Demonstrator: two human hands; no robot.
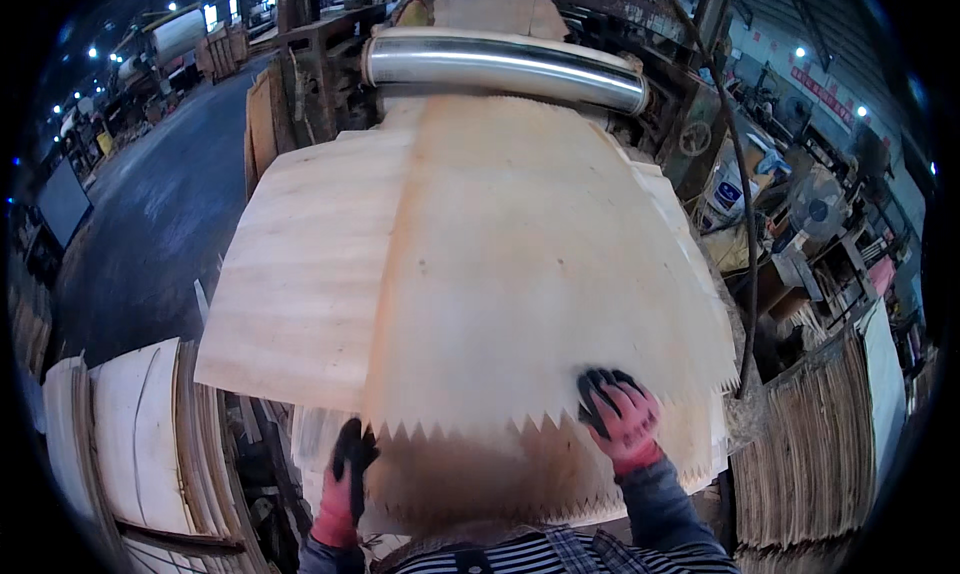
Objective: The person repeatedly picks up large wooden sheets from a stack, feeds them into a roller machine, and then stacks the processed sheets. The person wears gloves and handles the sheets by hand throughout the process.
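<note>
A wide, pale wood veneer sheet with a sawtooth near edge lies in front of me, reaching to the metal roller. My left hand, in a pink glove with black fingers, is closed at the sheet's near left corner, seemingly pinching its edge. On the right part of that edge rests my right hand, gloved alike, fingers laid out over the sheet. Its thumb is hard to make out. Beneath are more veneer sheets, showing at the left side, and a darker one shows nearest me.
A shiny roller spans the machine frame at the far end. Stacks of veneer stand at the near left and near right. A dark hose hangs on the right, near a fan. Grey floor runs along the left.
</note>
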